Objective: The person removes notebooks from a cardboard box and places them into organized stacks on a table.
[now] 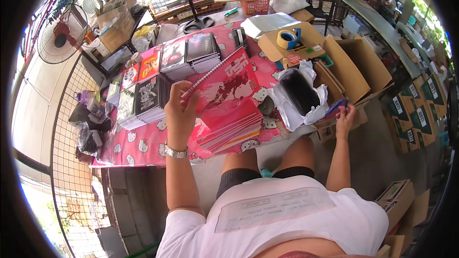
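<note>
My left hand (pixel 180 107), a metal-band watch on its wrist, is closed on the spiral edge of a red notebook (pixel 227 88) with a dark printed cover. The notebook is held tilted above a stack of red notebooks (pixel 234 131) at the table's near edge. Further right, my right hand (pixel 345 115) is closed on a slim blue tool (pixel 338 105) whose exact kind I cannot make out. Close by that hand lies a bundle of black spiral binding coils (pixel 299 88) in crumpled white paper (pixel 288 114).
Several stacks of spiral notebooks (pixel 149 96) stand on the pink patterned tablecloth (pixel 138 145). Tape rolls (pixel 288 39) rest on cardboard at the back right. Open cardboard boxes (pixel 351 69) stand beside the table. Fans (pixel 62 33) stand at the left and back; more boxes (pixel 416 110) sit right.
</note>
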`<state>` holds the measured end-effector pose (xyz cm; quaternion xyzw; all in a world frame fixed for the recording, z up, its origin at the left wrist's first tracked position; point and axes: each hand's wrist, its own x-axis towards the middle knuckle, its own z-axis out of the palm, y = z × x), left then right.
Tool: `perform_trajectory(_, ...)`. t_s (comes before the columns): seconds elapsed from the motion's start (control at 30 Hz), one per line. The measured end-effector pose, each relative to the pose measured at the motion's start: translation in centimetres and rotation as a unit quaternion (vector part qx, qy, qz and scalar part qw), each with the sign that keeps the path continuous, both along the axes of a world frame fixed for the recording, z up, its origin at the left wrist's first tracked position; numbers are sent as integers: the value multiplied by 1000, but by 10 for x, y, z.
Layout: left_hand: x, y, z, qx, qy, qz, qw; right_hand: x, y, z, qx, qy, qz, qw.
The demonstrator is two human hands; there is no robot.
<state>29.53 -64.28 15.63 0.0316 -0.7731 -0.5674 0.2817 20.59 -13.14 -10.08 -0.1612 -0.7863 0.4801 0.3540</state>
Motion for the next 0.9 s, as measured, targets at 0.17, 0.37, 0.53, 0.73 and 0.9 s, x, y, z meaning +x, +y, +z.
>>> perform_trajectory(0.17, -2, -35, -22, -76, -92, 6, 993, 45, -192, 156, 47, 28, 414, 909)
perform_trajectory(0.37, 4, -5, -5, -45, 21, -4, 999, 69, -281, 220, 113, 29, 582, 805)
perform_trajectory(0.53, 12, 6, 2, 25, -28, -8, 999, 69, -311, 245, 156, 152, 598, 771)
perform_trajectory(0.73, 10, -8, -11, -3, -42, -48, 998, 70, -319, 260, 195, 201, 566, 775)
perform_trajectory(0.9, 12, -9, -19, 46, 11, -79, 996, 74, -321, 265, 230, 214, 528, 789)
